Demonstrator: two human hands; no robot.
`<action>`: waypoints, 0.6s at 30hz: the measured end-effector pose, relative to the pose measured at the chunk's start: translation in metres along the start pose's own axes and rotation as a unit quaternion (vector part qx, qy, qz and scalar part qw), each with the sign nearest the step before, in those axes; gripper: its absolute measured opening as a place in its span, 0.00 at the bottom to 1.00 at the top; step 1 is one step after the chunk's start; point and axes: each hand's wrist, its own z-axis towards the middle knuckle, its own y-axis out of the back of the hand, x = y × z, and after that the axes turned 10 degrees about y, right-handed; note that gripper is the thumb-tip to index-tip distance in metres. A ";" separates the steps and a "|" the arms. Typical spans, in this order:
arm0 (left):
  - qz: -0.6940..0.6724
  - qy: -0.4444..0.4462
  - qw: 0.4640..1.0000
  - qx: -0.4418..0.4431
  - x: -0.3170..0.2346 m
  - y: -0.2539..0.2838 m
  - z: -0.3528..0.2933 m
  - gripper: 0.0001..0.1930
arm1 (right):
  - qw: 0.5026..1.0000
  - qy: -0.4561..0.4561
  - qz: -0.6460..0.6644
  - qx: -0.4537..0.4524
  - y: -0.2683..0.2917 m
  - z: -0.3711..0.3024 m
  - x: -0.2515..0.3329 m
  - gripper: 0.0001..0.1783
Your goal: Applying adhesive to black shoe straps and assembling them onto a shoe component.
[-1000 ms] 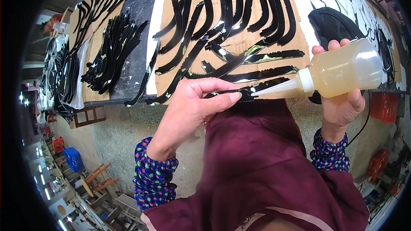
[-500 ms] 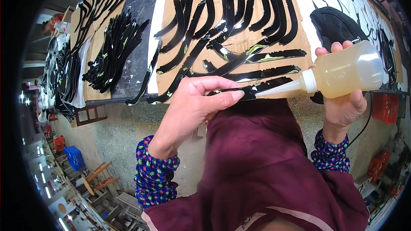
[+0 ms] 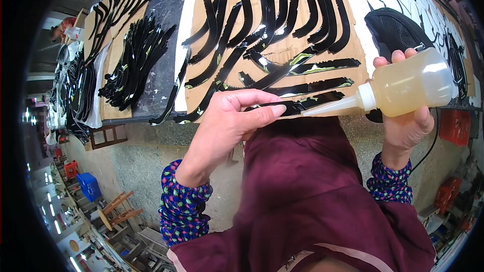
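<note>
My left hand (image 3: 237, 116) pinches a glossy black strip (image 3: 291, 108) between thumb and forefinger, just off the near edge of the table. In my right hand (image 3: 406, 126) lies a translucent squeeze bottle (image 3: 411, 83) of yellowish liquid, tipped sideways with the fingers wrapped round it. Its long tapered nozzle (image 3: 330, 106) points left, the tip at the right end of the held strip; whether they touch I cannot tell. Beyond my hands, several curved black strips (image 3: 312, 88) with notched edges are spread on a sheet of cardboard (image 3: 355, 30), some with shiny wet-looking patches.
A heap of black strips (image 3: 136, 63) sits on cardboard at the left of the dark table (image 3: 166, 65). A black mesh bag (image 3: 398, 32) stands at the right. Below left are a blue crate (image 3: 88, 186) and a wooden stool (image 3: 118, 211); red crates (image 3: 454, 126) are at the right.
The bottle in my right hand has shifted very slightly right, and its nozzle tip has drawn a little away from the strip's end. My left hand keeps its pinch almost unmoved.
</note>
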 end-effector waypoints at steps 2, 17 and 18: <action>-0.006 0.004 1.000 -0.001 -0.001 0.000 0.000 0.09 | 1.000 0.000 0.014 -0.006 -0.001 0.001 0.000 0.51; -0.004 0.005 1.000 0.021 -0.003 -0.004 -0.003 0.09 | 1.000 0.008 0.017 -0.021 -0.011 0.006 -0.005 0.52; -0.004 0.004 1.000 0.021 -0.003 -0.005 -0.003 0.09 | 1.000 0.007 0.016 -0.022 -0.011 0.006 -0.005 0.52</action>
